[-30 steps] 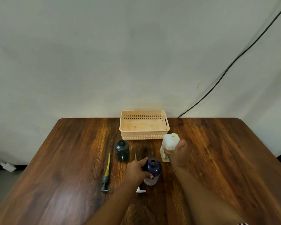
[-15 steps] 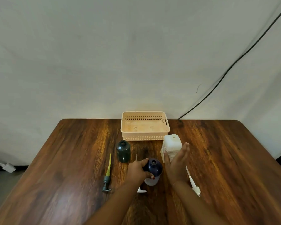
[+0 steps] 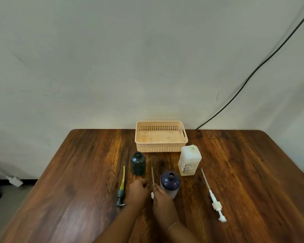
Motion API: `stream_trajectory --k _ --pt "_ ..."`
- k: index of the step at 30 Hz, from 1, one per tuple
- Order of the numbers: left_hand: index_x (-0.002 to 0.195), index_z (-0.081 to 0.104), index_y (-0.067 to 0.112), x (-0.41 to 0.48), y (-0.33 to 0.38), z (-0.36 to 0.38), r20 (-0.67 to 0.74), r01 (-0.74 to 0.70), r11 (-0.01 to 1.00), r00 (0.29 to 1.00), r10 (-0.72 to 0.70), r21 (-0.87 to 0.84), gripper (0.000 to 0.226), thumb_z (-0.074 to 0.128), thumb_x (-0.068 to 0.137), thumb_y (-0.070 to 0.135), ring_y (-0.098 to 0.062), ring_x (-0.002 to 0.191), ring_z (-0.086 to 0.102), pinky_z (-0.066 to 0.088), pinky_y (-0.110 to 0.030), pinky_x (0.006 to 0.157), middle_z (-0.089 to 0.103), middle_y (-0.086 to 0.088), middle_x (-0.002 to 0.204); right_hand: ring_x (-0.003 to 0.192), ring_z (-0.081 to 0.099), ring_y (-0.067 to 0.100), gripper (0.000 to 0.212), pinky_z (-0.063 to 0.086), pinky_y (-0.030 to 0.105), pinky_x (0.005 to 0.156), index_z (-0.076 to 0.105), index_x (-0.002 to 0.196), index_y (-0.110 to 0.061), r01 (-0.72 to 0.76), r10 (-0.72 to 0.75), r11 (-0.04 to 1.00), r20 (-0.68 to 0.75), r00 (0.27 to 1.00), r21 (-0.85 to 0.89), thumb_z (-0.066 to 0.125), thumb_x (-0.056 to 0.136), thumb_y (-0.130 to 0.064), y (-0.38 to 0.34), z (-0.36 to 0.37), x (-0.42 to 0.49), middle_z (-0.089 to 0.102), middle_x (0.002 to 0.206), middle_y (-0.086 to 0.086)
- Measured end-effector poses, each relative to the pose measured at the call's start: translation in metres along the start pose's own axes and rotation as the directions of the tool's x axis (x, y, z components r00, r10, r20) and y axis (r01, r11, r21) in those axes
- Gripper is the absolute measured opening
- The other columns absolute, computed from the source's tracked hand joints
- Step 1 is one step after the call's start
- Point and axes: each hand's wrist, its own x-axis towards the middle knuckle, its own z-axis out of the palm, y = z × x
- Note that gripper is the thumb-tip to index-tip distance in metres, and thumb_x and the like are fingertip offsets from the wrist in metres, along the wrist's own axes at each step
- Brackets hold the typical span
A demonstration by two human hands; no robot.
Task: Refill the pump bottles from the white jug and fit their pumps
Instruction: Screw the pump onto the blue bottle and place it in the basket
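The navy pump bottle (image 3: 170,181) stands open-necked in front of me, with the white jug (image 3: 189,160) upright and uncapped behind it to the right. A dark green bottle (image 3: 138,163) stands open to the left. Between the two bottles lies a small white pump (image 3: 152,174), its tube pointing away from me. My right hand (image 3: 163,200) has its fingertips closed on that pump's head, just left of the navy bottle. My left hand (image 3: 139,192) is curled right beside it, and its grip is hidden. A green pump with a yellow tube (image 3: 122,187) lies further left.
A longer white pump (image 3: 213,199) lies on the wooden table (image 3: 253,172) to the right of the jug. A peach slotted basket (image 3: 161,149) sits at the back edge. A black cable (image 3: 253,72) runs down the wall behind.
My right hand left the jug and crossed in front of the navy bottle to the small white pump. My left hand let go of the navy bottle and drew back left.
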Motion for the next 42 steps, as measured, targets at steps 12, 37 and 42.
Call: stream_trajectory --k 12,37,42 --pt "0.109 0.065 0.020 0.000 -0.018 0.020 0.207 0.207 0.975 0.960 -0.188 -0.076 0.027 0.047 0.092 0.010 -0.006 0.079 0.060 0.041 -0.013 0.057 0.069 0.000 0.105 0.130 0.040 0.032 0.043 0.031 0.036 0.110 0.035 0.137 -0.003 -0.270 0.313 0.948 0.346 0.885 -0.167 0.039 0.095 -0.010 -0.007 0.008 0.039 0.040 0.143 0.020" --pt "0.091 0.071 -0.003 -0.008 0.035 -0.038 0.235 0.298 0.753 0.952 -0.194 -0.587 0.016 0.058 0.088 0.006 -0.029 0.086 0.061 0.050 -0.038 0.079 0.067 -0.021 0.091 0.109 0.057 0.023 0.028 0.046 0.039 0.098 0.069 0.108 -0.018 -0.214 0.227 0.946 -0.025 0.974 0.245 0.067 0.081 -0.013 -0.030 -0.066 0.025 0.069 0.113 0.006" --pt "0.089 0.069 -0.011 -0.010 0.069 -0.058 0.231 0.285 0.718 0.957 -0.175 -0.635 0.019 0.066 0.080 0.006 -0.026 0.073 0.055 0.042 -0.035 0.067 0.063 -0.020 0.079 0.077 0.062 -0.005 0.034 0.050 0.007 0.063 0.069 0.106 -0.006 0.018 0.036 0.879 -0.104 0.994 0.476 0.075 0.073 -0.007 -0.031 -0.108 0.014 0.070 0.100 0.006"
